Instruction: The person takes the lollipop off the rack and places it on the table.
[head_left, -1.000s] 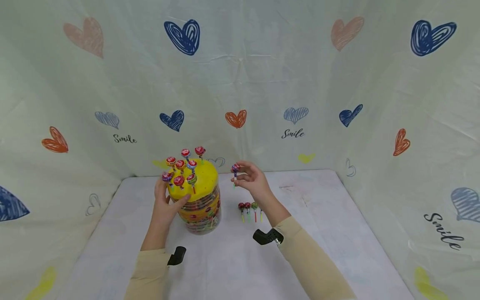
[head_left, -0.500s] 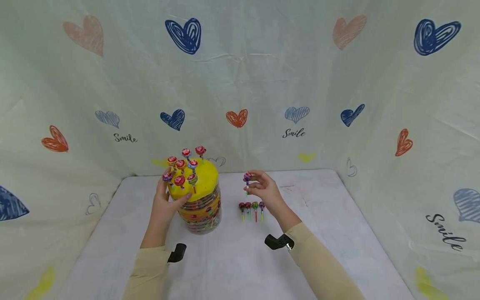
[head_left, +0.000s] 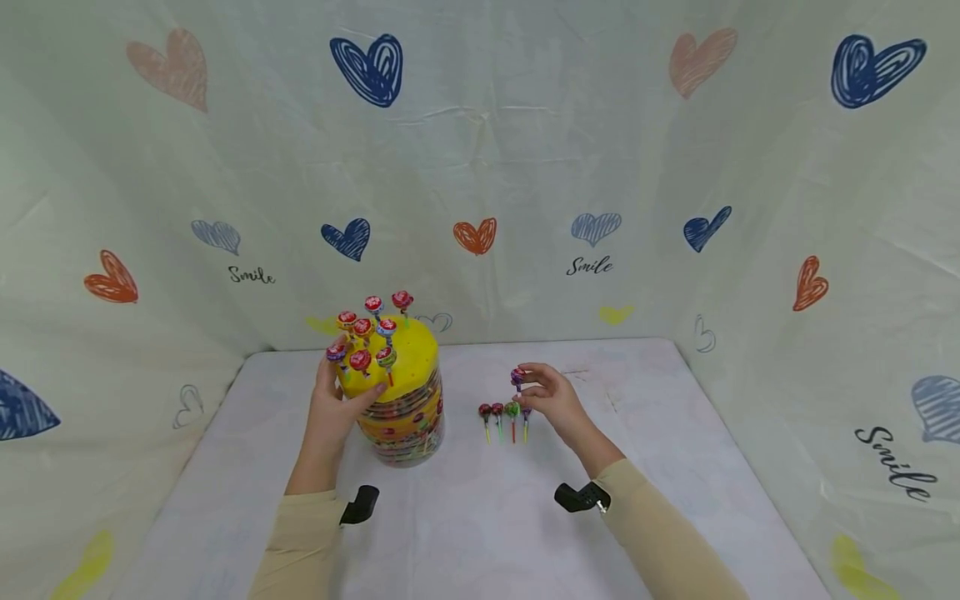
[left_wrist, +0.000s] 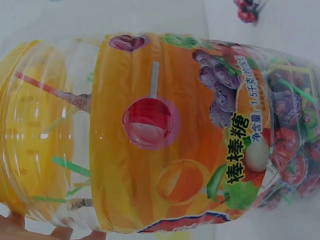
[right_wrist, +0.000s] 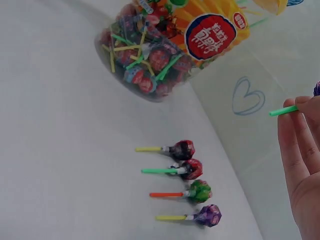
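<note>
A clear plastic candy jar [head_left: 405,429] with an orange label and a yellow lid [head_left: 414,354] stands left of the table's middle. My left hand [head_left: 330,412] grips it by the lid's near left side, thumb on the front edge. Several wrapped lollipops [head_left: 362,361] stick up from the lid. My right hand [head_left: 555,397] pinches a purple-wrapped lollipop [head_left: 517,377] upright; its green stick [right_wrist: 283,110] pokes out past the fingers in the right wrist view. Just below that hand, a neat row of several lollipops [right_wrist: 192,191] lies on the table, their sticks toward me.
More lollipops [right_wrist: 150,65] show through the jar's clear lower wall. The white table [head_left: 450,533] ends at a pale curtain [head_left: 480,167] printed with hearts, which encloses the back and both sides.
My right hand has moved right and down toward me with the lollipop, from beside the jar to over the row's right end. My left hand keeps its grip on the jar.
</note>
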